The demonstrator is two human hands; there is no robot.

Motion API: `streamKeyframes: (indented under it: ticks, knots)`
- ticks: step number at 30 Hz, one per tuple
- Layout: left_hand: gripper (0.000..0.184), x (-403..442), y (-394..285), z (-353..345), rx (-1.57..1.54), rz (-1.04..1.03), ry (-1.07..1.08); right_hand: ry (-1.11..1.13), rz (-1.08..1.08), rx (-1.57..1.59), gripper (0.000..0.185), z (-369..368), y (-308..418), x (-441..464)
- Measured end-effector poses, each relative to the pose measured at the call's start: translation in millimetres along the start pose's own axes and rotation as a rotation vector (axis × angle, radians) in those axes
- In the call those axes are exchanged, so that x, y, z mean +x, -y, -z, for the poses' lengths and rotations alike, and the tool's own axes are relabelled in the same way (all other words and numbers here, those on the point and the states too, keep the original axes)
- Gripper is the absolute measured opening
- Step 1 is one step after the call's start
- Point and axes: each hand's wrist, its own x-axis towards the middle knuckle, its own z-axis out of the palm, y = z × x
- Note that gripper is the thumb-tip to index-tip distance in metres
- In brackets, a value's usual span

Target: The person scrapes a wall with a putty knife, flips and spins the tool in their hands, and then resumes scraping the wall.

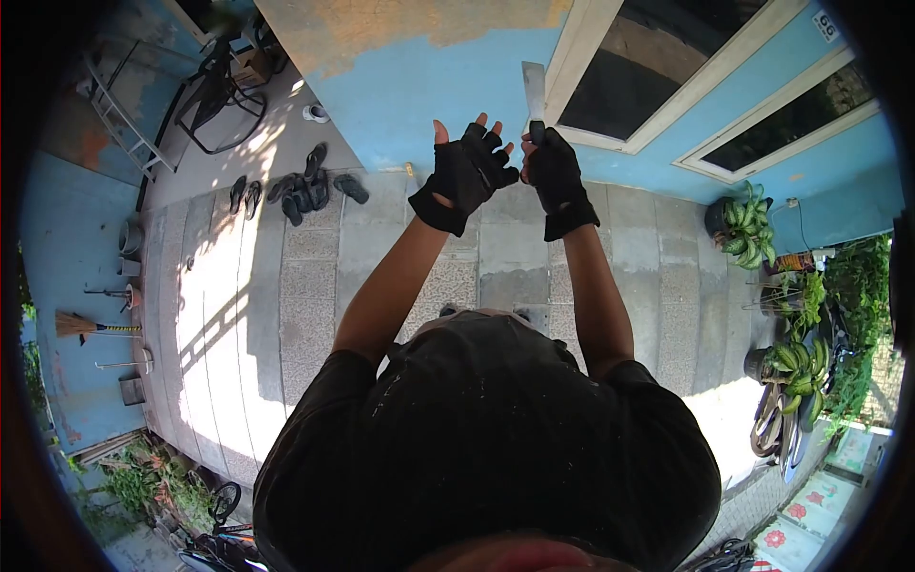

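My right hand (557, 179), in a black fingerless glove, is wrapped round the dark handle of a scraper (534, 93). The scraper's flat metal blade points up and away from me, close to the white window frame (583, 71); I cannot tell whether it touches. Beside it, my left hand (467, 173) wears a matching glove, its fingers spread and nothing in it. In front of both hands stands the light blue wall (419, 105), with a bare tan patch (410, 33) along its upper part where paint is gone.
Several dark sandals (300, 194) lie on the tiled floor (381, 205) to the left. A black chair (221, 100) and a metal ladder (129, 110) stand farther left. A broom (81, 325) is at the left wall. Potted plants (748, 227) line the right side.
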Motion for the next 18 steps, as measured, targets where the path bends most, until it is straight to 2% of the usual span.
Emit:
streamKeyframes:
  ticks: [2,4,5,6,8,9,10,11,12,14,15,16,18]
  knots:
    - [0.102,12,7,23,-0.037,-0.028,-0.082,0.676,0.049,0.749,0.019,12,6,5]
    - [0.101,19,20,44,-0.292,0.068,0.293,0.798,0.002,1.002,0.035,-25,25,-18]
    - [0.093,11,24,15,-0.388,0.048,0.167,0.727,-0.088,0.972,0.046,-32,22,-17]
    - [0.086,21,37,7,-0.229,-0.021,0.203,0.607,-0.095,0.884,0.049,-44,27,-22]
    - [0.077,0,32,-9,-0.288,0.041,0.206,0.545,0.046,0.898,0.048,-36,21,20]
    - [0.077,-6,35,-11,-0.287,0.041,0.211,0.432,0.114,0.761,0.047,-23,4,60]
    - [0.075,-11,39,-13,-0.055,-0.099,0.100,0.314,0.182,0.629,0.045,-10,-11,94]
    - [0.074,-15,41,-15,0.178,-0.238,-0.012,0.142,0.111,0.618,0.035,-8,-15,103]
    - [0.074,-21,36,-23,0.183,-0.235,-0.007,0.139,0.117,0.622,0.035,-8,-24,122]
    - [0.067,-37,20,-55,0.861,-0.725,0.167,0.158,-0.035,-0.108,0.023,-9,-61,160]
    - [0.064,-42,18,-61,1.200,-0.959,0.256,0.163,0.125,-0.449,0.013,-24,-73,151]
    - [0.066,-30,27,-56,1.425,-1.052,0.323,0.156,0.116,-0.447,0.013,-40,-80,148]
    - [0.052,8,27,-23,2.056,-1.011,0.821,0.256,0.329,-1.044,0.009,-69,-68,132]
